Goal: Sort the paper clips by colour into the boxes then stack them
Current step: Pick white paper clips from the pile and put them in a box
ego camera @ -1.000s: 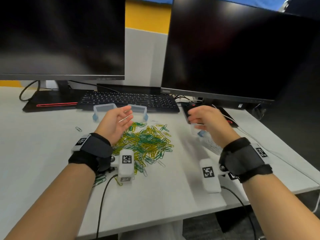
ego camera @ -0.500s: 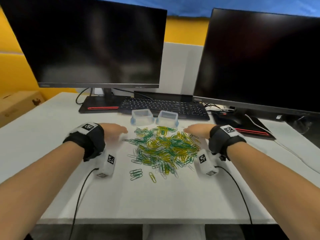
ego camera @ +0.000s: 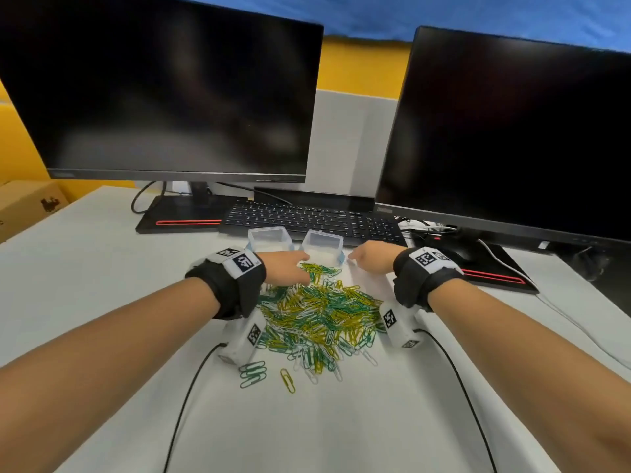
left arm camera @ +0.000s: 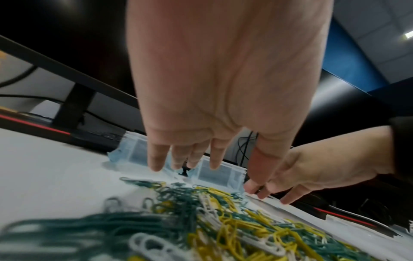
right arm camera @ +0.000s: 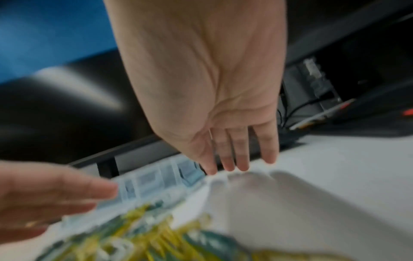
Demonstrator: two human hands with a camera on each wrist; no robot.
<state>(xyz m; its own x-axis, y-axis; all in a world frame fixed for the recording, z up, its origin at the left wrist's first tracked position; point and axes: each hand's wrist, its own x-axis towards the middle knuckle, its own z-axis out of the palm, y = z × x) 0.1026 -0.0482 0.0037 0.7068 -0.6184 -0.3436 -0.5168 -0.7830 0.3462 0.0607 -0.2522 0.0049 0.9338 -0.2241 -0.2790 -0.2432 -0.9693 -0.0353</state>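
Observation:
A heap of green, yellow and white paper clips [ego camera: 317, 312] lies on the white desk. Two small clear boxes with blue clasps stand behind it: the left box [ego camera: 269, 237] and the right box [ego camera: 322, 245]. My left hand [ego camera: 285, 268] hovers palm down over the heap's far left edge, fingers straight [left arm camera: 156, 162], holding nothing. My right hand [ego camera: 370, 259] hovers palm down right of the right box, fingers extended [right arm camera: 243, 162], empty. The wrist views show the boxes [left arm camera: 214, 172] [right arm camera: 154, 176] just past my fingertips.
A black keyboard [ego camera: 314, 220] lies right behind the boxes, with two dark monitors [ego camera: 164, 93] [ego camera: 512, 131] above it. A mouse [ego camera: 454, 254] sits on a monitor base at right. A few stray clips [ego camera: 252, 373] lie near the desk front. Cables trail from my wrists.
Both hands came down from a raised, curled pose to flat over the desk, then slid forward toward the boxes. My head view shifted back and up.

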